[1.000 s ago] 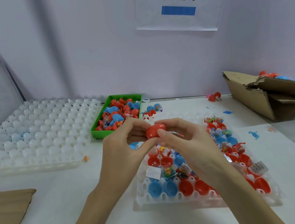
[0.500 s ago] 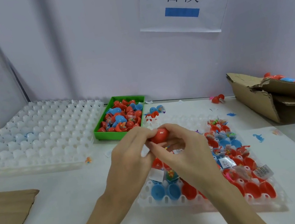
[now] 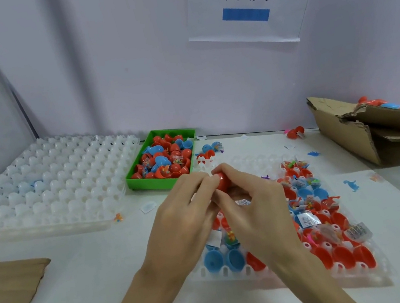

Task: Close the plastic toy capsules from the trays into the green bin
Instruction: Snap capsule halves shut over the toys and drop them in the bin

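1. My left hand (image 3: 179, 224) and right hand (image 3: 255, 211) meet over the near tray (image 3: 363, 280), fingertips pinched on one red capsule (image 3: 222, 180) between them.
2. Both sets of fingers are curled tight around it; only its red top shows, so I cannot tell if the halves are fully shut.
3. Red and blue halves with small toys fill the tray under my hands.
4. The green bin (image 3: 151, 184) sits just beyond my left hand, already full of capsules.
5. A white tray (image 3: 47, 188) lies far left; a torn box (image 3: 350, 130) far right.
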A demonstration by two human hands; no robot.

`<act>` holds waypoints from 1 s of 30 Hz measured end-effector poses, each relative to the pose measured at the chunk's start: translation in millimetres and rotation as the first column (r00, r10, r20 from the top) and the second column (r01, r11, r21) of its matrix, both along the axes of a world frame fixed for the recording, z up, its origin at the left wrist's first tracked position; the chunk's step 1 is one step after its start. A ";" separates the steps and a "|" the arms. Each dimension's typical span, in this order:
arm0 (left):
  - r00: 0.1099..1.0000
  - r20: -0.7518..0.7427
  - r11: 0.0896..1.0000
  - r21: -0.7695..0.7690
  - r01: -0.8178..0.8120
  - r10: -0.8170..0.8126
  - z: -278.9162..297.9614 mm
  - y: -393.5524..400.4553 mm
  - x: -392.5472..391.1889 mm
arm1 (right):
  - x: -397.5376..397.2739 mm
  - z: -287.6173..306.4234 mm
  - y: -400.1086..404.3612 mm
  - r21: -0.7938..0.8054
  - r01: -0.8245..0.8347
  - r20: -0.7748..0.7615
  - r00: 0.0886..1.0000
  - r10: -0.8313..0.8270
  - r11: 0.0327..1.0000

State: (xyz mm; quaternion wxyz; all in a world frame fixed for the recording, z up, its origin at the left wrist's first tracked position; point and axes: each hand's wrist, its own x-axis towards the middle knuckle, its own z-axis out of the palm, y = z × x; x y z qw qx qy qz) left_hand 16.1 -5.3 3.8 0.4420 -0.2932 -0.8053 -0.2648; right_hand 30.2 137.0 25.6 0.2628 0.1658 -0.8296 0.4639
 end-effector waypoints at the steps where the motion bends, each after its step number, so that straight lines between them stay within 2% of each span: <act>1: 1.000 0.018 1.000 0.025 0.006 -0.006 -0.2 -0.3 -0.3 | 0.1 0.6 -0.6 0.005 0.003 -0.007 1.000 -0.003 1.000; 4: 0.995 0.094 0.995 0.094 0.022 -0.031 0.6 -0.2 -0.8 | -2.7 -0.9 -0.3 -0.029 0.015 0.038 0.999 -0.014 0.999; 7: 0.992 0.120 0.995 0.095 0.032 -0.043 1.2 1.8 -0.8 | -5.2 -3.2 0.5 -0.091 0.004 0.121 0.993 0.007 0.996; 14: 0.991 0.131 0.998 0.063 0.008 -0.017 -2.8 2.9 -1.2 | -4.4 -4.9 2.2 0.052 0.002 0.069 0.998 -0.006 0.999; 20: 0.993 0.117 1.000 0.016 -0.004 0.002 -4.5 3.5 1.7 | -4.9 -5.2 3.4 0.086 0.012 0.059 0.998 -0.017 0.996; 26: 0.963 0.236 0.987 0.119 0.107 -0.133 2.2 0.6 -3.7 | -6.7 -4.7 4.7 0.000 0.059 0.124 0.991 -0.058 0.998; 30: 0.971 0.200 0.979 0.181 0.097 -0.133 2.0 2.3 -3.9 | -10.7 -4.5 7.5 -0.096 0.038 0.212 0.977 -0.017 0.995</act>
